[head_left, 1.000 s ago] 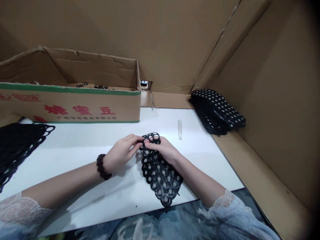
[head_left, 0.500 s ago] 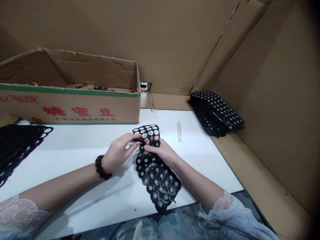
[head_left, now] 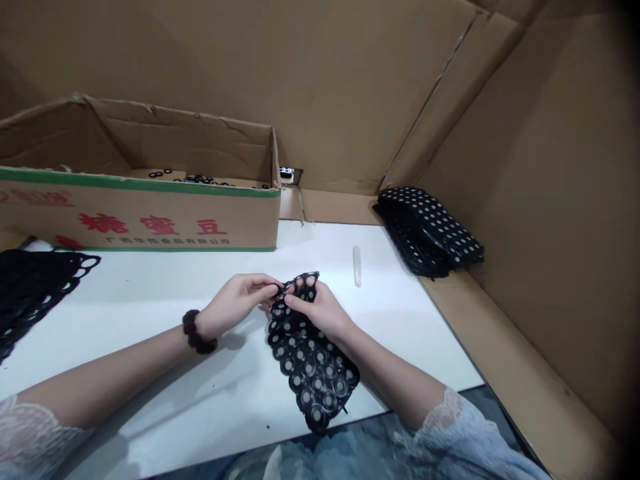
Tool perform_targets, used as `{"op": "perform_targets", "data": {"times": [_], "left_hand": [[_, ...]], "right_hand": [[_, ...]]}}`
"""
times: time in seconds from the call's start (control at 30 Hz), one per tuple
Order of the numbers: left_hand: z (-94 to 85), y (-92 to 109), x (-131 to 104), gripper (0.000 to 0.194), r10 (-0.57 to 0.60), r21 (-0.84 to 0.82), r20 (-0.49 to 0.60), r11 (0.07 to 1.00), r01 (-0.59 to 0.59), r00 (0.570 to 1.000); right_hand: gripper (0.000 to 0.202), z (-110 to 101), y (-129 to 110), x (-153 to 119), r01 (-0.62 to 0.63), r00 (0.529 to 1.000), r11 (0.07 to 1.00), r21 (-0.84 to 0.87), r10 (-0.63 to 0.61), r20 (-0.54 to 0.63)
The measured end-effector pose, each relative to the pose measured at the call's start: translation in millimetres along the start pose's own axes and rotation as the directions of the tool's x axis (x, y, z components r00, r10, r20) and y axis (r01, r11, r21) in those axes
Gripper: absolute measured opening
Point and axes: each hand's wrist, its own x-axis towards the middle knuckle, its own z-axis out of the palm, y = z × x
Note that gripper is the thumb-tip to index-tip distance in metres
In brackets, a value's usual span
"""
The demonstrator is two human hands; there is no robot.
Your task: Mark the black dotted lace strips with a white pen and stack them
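A strip of linked black rings (head_left: 310, 363) lies on the white table, its near end close to the table's front edge and its far end lifted between my hands. My left hand (head_left: 240, 300) pinches the strip's upper left edge between thumb and fingertips. On the other side, my right hand (head_left: 323, 307) grips the upper right part, thumb on top and fingers behind it. Pale discs of light show through the rings. What exactly lies between the left fingertips is too small to make out.
A long cardboard box (head_left: 200, 220) with loose black rings inside stands at the back left. Black ring mesh (head_left: 40, 287) lies at the far left. A folded black dotted piece (head_left: 430, 230) rests at the right by the cardboard wall (head_left: 540, 220). A clear tube (head_left: 357, 267) lies on the table (head_left: 400, 333).
The strip's far end, raised and spread flat before, is now folded down and lower. My left hand has shifted to the strip's left edge; my right hand keeps its grip.
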Motion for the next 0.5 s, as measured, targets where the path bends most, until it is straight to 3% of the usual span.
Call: {"op": "perform_targets", "data": {"times": [0.07,0.1,0.13,0.2,0.27,0.3,0.33,0.4,0.43,0.47,0.5], "left_hand": [[-8.3,10.6,0.6,0.031,0.002,0.047,-0.142,0.999,0.005,0.990],[-16.1,18.2,1.1,0.031,0.044,0.108,-0.267,0.994,-0.016,0.963],[-26.7,26.6,2.3,0.031,0.125,0.193,-0.424,0.980,-0.046,0.897],[-56.4,43.2,7.9,0.031,0.335,0.366,-0.682,0.926,-0.093,0.650],[-92.5,55.4,18.2,0.031,0.559,0.613,-0.735,0.789,0.025,0.385],[-109.7,59.0,24.1,0.029,0.648,0.720,-0.674,0.682,0.124,0.355],[-124.2,60.9,29.7,0.033,0.687,0.774,-0.626,0.604,0.188,0.370],[-139.4,60.5,36.5,0.038,0.579,0.806,-0.565,0.538,0.246,0.587],[-138.3,58.8,36.5,0.042,0.537,0.810,-0.557,0.520,0.271,0.634],[-131.3,56.3,33.9,0.045,0.547,0.820,-0.546,0.504,0.272,0.635],[-119.2,53.0,29.0,0.047,0.611,0.846,-0.513,0.479,0.235,0.603]], "right_hand": [[0.019,0.8,-1.8,-0.3,-0.015,1.000,1.000,-0.009,0.015,-0.026],[0.020,0.5,-1.9,-0.2,-0.025,0.999,1.000,0.000,0.025,-0.036],[0.020,-0.2,-1.5,0.1,-0.034,0.999,0.999,0.016,0.035,-0.041],[0.022,-2.8,0.9,1.4,-0.051,0.998,0.997,0.065,0.053,-0.040],[0.024,-5.8,4.5,3.4,-0.069,0.996,0.992,0.106,0.074,-0.046],[0.025,-7.2,6.2,4.4,-0.081,0.995,0.989,0.124,0.088,-0.050],[0.026,-8.4,7.8,5.4,-0.093,0.994,0.986,0.139,0.101,-0.050],[0.030,-10.0,10.3,7.1,-0.112,0.992,0.980,0.168,0.120,-0.042],[0.031,-10.4,11.3,7.7,-0.116,0.992,0.976,0.183,0.125,-0.037],[0.032,-10.5,12.1,8.1,-0.115,0.991,0.973,0.199,0.125,-0.038],[0.032,-10.4,12.7,8.4,-0.110,0.991,0.971,0.214,0.122,-0.045]]}}
